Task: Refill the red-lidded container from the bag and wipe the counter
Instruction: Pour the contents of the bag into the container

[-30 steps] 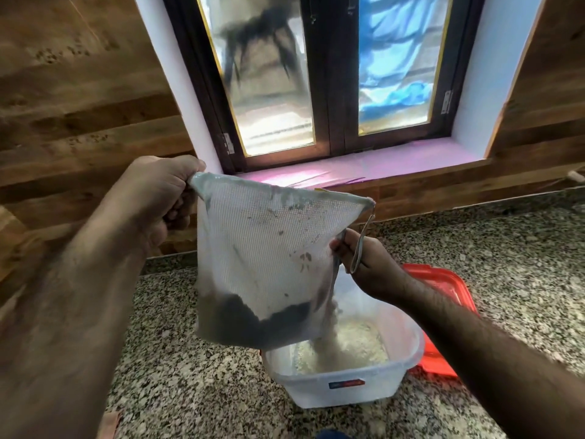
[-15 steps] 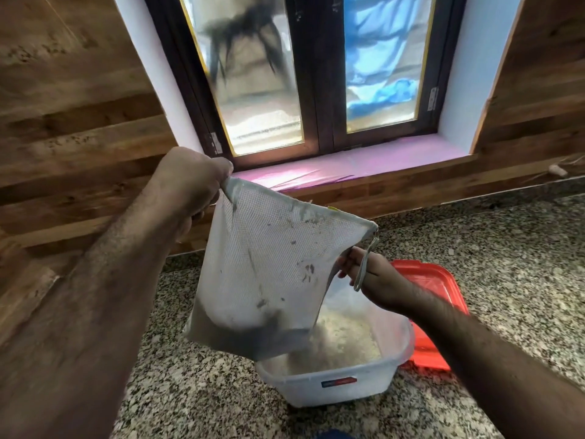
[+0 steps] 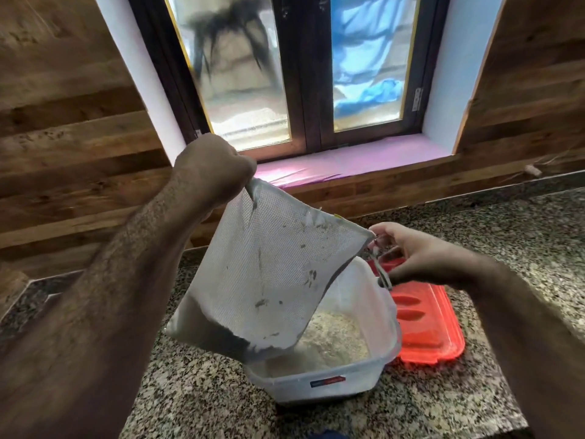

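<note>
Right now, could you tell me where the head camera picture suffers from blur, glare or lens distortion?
In the head view, the right hand and its forearm are smeared by motion blur; the frosted window panes glare brightly, washing out detail; the wide lens bends the window frame and wooden wall planks outward; the white mesh bag and the translucent plastic container stay fairly sharp.

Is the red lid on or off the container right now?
Off. The red lid lies flat on the counter behind the open container.
</note>
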Tool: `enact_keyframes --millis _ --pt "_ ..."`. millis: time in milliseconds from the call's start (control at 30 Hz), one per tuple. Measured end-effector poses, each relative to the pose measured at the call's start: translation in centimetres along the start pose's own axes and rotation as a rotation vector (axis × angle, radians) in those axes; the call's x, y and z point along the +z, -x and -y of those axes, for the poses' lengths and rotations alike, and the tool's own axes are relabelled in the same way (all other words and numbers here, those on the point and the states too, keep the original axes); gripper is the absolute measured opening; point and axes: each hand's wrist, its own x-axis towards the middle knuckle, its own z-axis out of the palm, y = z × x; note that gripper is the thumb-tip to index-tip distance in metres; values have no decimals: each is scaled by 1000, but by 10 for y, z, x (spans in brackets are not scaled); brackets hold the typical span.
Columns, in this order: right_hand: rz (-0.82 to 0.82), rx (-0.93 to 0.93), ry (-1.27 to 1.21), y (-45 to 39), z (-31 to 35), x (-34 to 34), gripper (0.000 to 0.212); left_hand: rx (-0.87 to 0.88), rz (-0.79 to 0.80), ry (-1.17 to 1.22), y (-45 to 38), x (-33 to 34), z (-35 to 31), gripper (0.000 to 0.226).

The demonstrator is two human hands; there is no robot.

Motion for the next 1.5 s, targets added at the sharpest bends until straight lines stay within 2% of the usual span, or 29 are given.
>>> enact_keyframes --millis 100,200,333,433,533,700,867,1000,1167,1267,1433,1500 --pt "84 5 108 10 11 -11 106 37 23 -70 -2 5 -5 35" --pt "73 -91 282 15 36 0 101 95 61 -141 -5 13 -12 29" --pt "-173 -313 365 2 69 38 59 179 115 -267 -10 28 -23 23" --pt "-261 -333 326 -13 69 55 25 212 153 -315 -11 40 -31 22" --pt "-357 -292 357 -17 61 62 15 221 177 -284 -9 51 -31 29" --pt "-356 -199 95 -21 37 78 21 248 142 -177 7 68 -7 68" --pt "-321 -178 -41 -22 25 86 15 269 64 -85 34 67 45 60" --pt "-268 -111 -236 -24 4 94 15 173 90 2 50 67 116 76" --pt "-264 -1 -367 -24 -21 105 41 39 110 -31 59 72 191 86" --pt "-245 19 -323 -25 -29 107 37 13 46 43 70 76 220 81" --pt "-296 85 -246 -31 -28 107 33 0 -345 66 90 90 238 61" --pt "-331 101 -202 -33 -32 104 29 20 -410 123 92 97 242 57"
